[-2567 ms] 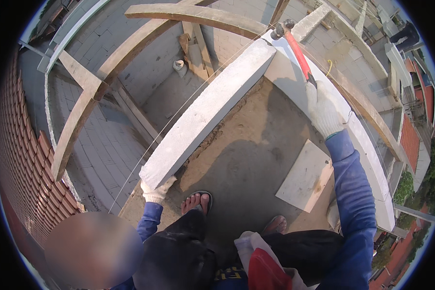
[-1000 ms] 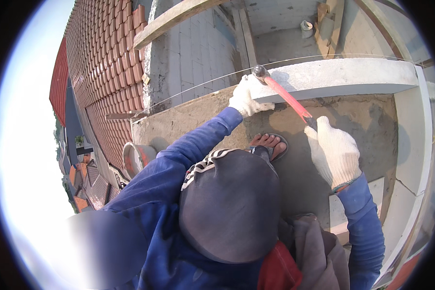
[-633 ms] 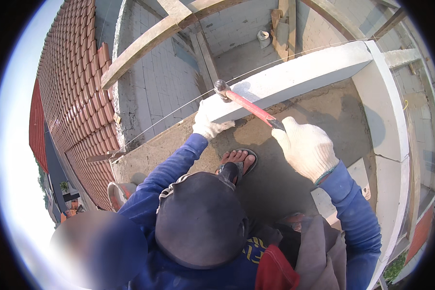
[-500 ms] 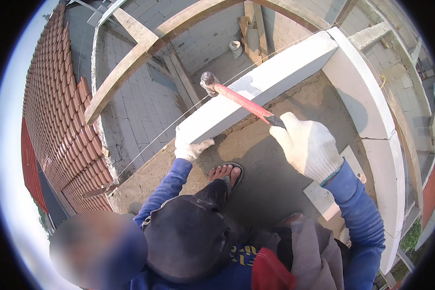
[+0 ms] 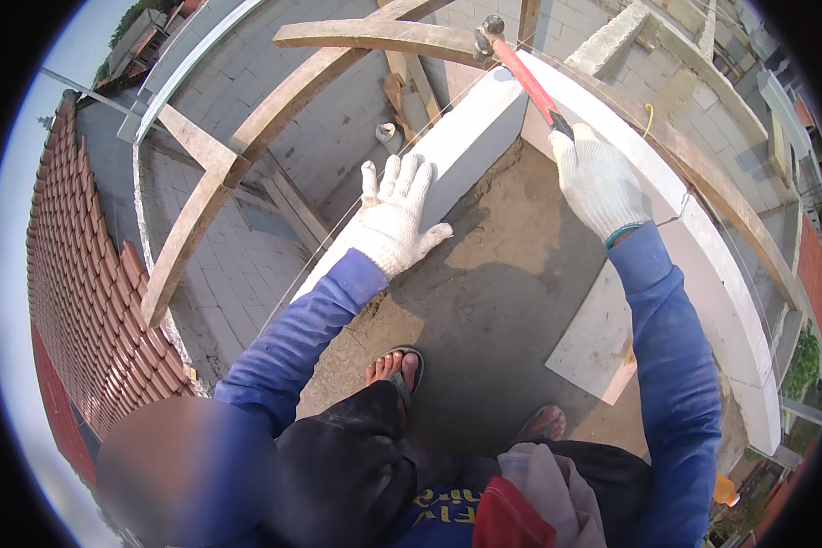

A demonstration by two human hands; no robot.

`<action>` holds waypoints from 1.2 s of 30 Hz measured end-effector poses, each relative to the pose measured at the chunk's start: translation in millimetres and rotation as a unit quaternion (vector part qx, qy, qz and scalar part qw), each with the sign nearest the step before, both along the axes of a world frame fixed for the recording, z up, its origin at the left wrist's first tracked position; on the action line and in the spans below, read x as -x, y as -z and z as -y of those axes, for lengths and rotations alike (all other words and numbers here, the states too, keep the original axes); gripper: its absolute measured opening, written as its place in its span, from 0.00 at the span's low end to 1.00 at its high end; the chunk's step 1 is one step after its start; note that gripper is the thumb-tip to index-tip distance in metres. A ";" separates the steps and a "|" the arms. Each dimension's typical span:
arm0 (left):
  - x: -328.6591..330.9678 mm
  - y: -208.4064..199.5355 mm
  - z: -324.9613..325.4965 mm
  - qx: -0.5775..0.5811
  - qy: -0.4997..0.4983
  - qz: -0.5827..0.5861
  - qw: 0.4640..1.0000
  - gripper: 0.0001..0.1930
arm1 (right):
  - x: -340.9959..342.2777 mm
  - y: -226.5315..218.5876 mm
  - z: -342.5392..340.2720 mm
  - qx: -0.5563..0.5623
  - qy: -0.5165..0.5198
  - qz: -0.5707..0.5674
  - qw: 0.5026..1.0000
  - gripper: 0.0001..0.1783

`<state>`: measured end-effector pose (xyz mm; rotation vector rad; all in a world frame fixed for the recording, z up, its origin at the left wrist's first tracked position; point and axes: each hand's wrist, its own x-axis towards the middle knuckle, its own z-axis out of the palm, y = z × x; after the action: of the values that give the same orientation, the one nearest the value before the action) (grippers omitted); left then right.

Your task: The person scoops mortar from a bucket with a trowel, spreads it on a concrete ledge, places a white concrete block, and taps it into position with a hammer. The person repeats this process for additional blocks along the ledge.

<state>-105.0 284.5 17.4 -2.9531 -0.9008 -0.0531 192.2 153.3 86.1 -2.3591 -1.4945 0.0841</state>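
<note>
My left hand [image 5: 395, 219], in a white knit glove, lies with fingers spread on the top of a long white block [image 5: 477, 142] set on edge over the rough ledge. In my right hand [image 5: 598, 183], also gloved, is a hammer [image 5: 532, 84] with a red handle and a black grip. Its metal head is raised at the far corner, where the block meets a row of white blocks [image 5: 653, 173] running down the right side. Whether the head touches anything, I cannot tell.
Curved-looking wooden beams [image 5: 196, 205] cross beyond the block, above a deep walled space. A thin string runs along the block. My sandalled foot [image 5: 395, 367] stands on the concrete floor [image 5: 466, 347]. A pale flat board [image 5: 598, 333] lies near my right arm; a tiled roof [image 5: 87, 292] slopes at left.
My left hand has moved from the block's near end farther along its top and spread out. My right hand has carried the hammer away and right, to the far corner. The view has shifted.
</note>
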 end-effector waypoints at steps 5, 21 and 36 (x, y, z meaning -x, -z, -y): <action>-28.4 30.5 -20.2 -0.037 -0.002 -0.023 0.999 0.45 | -24.1 2.2 -7.3 0.060 0.040 -0.074 0.995 0.27; -37.5 41.2 -21.1 -0.028 0.040 0.051 0.997 0.43 | -85.4 67.3 -5.7 -0.135 -0.069 0.265 0.952 0.30; -34.7 28.8 -19.4 -0.040 0.032 0.012 0.999 0.41 | -66.6 65.0 8.5 -0.041 -0.100 0.230 0.967 0.20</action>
<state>-70.2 303.9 -11.4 -2.9135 -0.7869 -0.1248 258.7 144.8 21.1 -2.2505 -1.8974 -0.4994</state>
